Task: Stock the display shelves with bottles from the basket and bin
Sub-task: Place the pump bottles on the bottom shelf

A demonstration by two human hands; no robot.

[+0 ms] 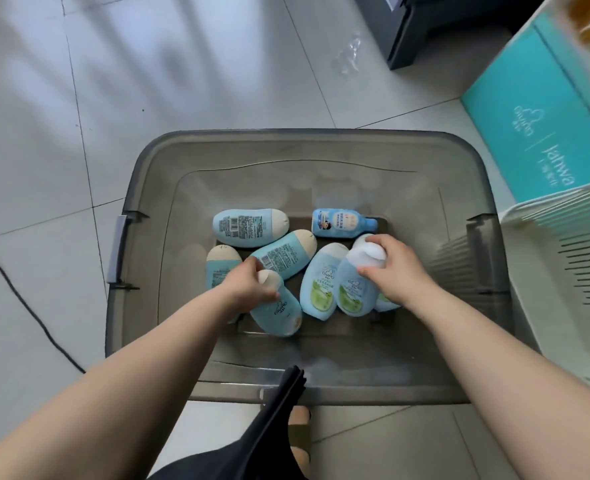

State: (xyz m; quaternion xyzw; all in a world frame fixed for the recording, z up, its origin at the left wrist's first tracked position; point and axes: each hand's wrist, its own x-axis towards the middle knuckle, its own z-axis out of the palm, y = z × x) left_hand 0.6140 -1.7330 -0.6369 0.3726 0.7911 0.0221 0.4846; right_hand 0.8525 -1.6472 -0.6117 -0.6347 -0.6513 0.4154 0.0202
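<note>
A smoky grey plastic bin (155,188) stands on the tiled floor below me, with several light blue bottles lying in its bottom. My left hand (243,289) grips a blue bottle (279,313) near its cream cap. My right hand (395,268) grips the white cap end of a blue and green bottle (350,292). Another green-labelled bottle (319,282) lies between the two. Two bottles lie with barcodes up (245,227) (285,252). A small darker blue bottle (342,222) lies at the far right of the pile.
A cream slatted basket (570,265) stands to the right of the bin. Behind it is a teal carton (543,109). A dark cabinet base (435,32) is at the top right. A black cable (27,306) runs across the floor on the left.
</note>
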